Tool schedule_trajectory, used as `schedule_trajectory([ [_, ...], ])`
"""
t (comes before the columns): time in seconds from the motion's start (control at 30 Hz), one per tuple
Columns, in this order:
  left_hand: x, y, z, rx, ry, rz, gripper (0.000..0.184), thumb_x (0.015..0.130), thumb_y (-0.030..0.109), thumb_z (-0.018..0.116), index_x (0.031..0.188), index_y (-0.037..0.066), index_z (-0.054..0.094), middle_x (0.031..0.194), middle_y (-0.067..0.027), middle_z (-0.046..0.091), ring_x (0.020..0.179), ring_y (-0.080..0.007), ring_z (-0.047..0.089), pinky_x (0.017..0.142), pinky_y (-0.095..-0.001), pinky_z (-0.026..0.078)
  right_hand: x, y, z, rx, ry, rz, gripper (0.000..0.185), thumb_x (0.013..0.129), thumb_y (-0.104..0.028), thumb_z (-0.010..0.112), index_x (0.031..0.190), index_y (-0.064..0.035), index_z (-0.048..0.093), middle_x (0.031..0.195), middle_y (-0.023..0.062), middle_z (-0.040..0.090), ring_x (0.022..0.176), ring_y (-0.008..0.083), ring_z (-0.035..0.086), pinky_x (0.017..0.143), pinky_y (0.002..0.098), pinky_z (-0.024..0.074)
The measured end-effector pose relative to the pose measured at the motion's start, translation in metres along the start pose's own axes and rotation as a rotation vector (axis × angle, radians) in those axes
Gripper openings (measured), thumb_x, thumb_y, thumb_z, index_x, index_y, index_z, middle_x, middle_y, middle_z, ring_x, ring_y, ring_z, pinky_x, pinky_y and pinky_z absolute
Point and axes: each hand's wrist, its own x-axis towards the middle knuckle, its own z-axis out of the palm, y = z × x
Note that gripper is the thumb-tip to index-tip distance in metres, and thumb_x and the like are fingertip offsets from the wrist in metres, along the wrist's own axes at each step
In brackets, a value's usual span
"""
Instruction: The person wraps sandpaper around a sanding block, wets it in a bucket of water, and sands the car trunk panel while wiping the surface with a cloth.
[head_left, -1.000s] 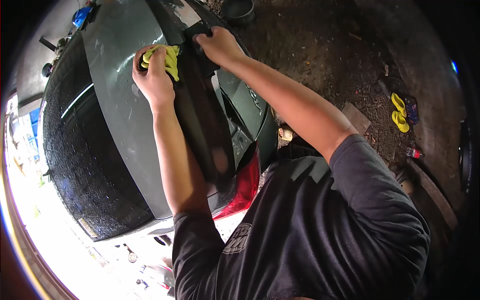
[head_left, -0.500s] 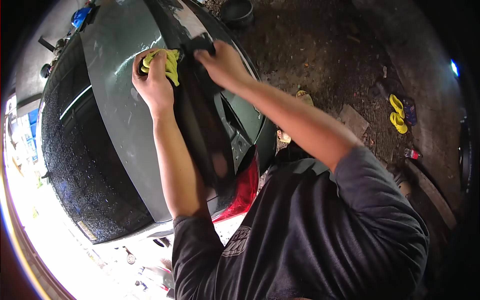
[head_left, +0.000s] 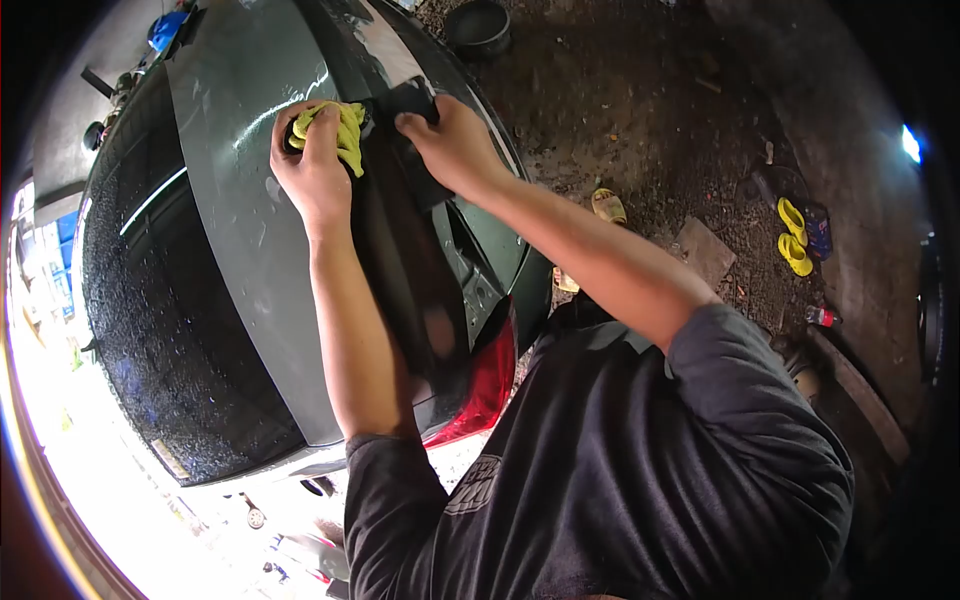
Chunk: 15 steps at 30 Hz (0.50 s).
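My left hand (head_left: 310, 170) is closed around a yellow-green cloth (head_left: 347, 130), which bunches out between thumb and fingers. It rests on the dark green trunk lid (head_left: 255, 230) of a car, near the lid's rear edge. To its right, my right hand (head_left: 458, 145) presses a thin dark sheet (head_left: 408, 104), sandpaper by its look, against the car's rear panel. The thumb lies on top of the sheet; the other fingers are mostly hidden. A pale, scuffed patch (head_left: 388, 48) shows on the panel beyond the sheet. Nearer to me is the red tail light (head_left: 487, 385).
The wet rear window (head_left: 180, 320) lies left of the trunk lid. A black tub (head_left: 478, 28) stands on the dirt floor at the top. Slippers (head_left: 608, 206) and yellow clogs (head_left: 793, 235) lie on the right, with a bottle (head_left: 822, 316) below them.
My right hand, blurred before, now shows sharply and has shifted slightly right and down with the sheet. My left hand keeps its grip on the cloth, almost in the same place.
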Motion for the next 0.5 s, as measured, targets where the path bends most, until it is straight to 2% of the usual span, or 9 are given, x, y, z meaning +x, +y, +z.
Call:
schedule_trajectory([
  [0.1,-0.005,0.000,-0.001,0.010,-0.002,-0.015,0.013,0.088,0.007,0.062,0.095,-0.003,0.064,0.086,-0.0132,0.069,0.069,-0.0197,0.063,0.065,-0.0309,0.052,0.023,0.000,0.001,-0.060,0.000,0.015,0.049,0.090,-0.043,0.066,0.092,0.0055,0.063,0.083,0.0252,0.068,0.081,0.0359,0.069,0.072,0.0464,0.0505],
  [0.13,-0.006,0.000,0.000,0.007,0.009,-0.016,0.013,0.088,0.007,0.062,0.095,-0.003,0.064,0.086,-0.0132,0.069,0.069,-0.0198,0.063,0.065,-0.0310,0.052,0.040,-0.003,0.002,0.003,-0.013,0.065,0.048,0.088,-0.037,0.066,0.096,0.0094,0.065,0.091,0.0310,0.069,0.095,0.0445,0.068,0.083,0.0479,0.0527],
  [0.27,-0.001,0.000,-0.001,-0.008,0.000,-0.004,0.013,0.087,0.008,0.062,0.095,-0.003,0.064,0.085,-0.0131,0.069,0.068,-0.0198,0.063,0.064,-0.0310,0.052,0.009,-0.003,-0.004,-0.025,-0.029,0.021,0.046,0.088,-0.037,0.066,0.095,0.0090,0.064,0.092,0.0308,0.069,0.095,0.0452,0.068,0.083,0.0480,0.0525],
  [0.37,-0.003,-0.001,0.001,-0.026,0.003,-0.011,0.013,0.087,0.008,0.061,0.095,-0.003,0.064,0.084,-0.0129,0.069,0.068,-0.0201,0.063,0.064,-0.0311,0.052,0.000,-0.002,-0.007,0.008,-0.057,0.064,0.045,0.088,-0.036,0.065,0.096,0.0081,0.065,0.094,0.0311,0.069,0.096,0.0452,0.068,0.083,0.0478,0.0524],
  [0.47,-0.005,0.004,0.000,-0.036,0.000,-0.073,0.012,0.087,0.008,0.064,0.094,-0.002,0.065,0.086,-0.0055,0.068,0.079,-0.0120,0.059,0.077,-0.0266,0.049,0.045,0.004,0.006,0.023,-0.014,0.081,0.044,0.088,-0.036,0.066,0.096,0.0077,0.065,0.095,0.0312,0.069,0.095,0.0445,0.068,0.082,0.0482,0.0517],
  [0.5,-0.004,0.006,0.000,-0.039,0.002,-0.073,0.012,0.087,0.008,0.064,0.094,-0.002,0.065,0.086,-0.0056,0.068,0.079,-0.0120,0.059,0.077,-0.0267,0.049,0.053,0.003,0.005,0.028,0.001,0.085,0.044,0.088,-0.036,0.067,0.096,0.0078,0.065,0.095,0.0313,0.068,0.093,0.0445,0.068,0.081,0.0483,0.0515],
])
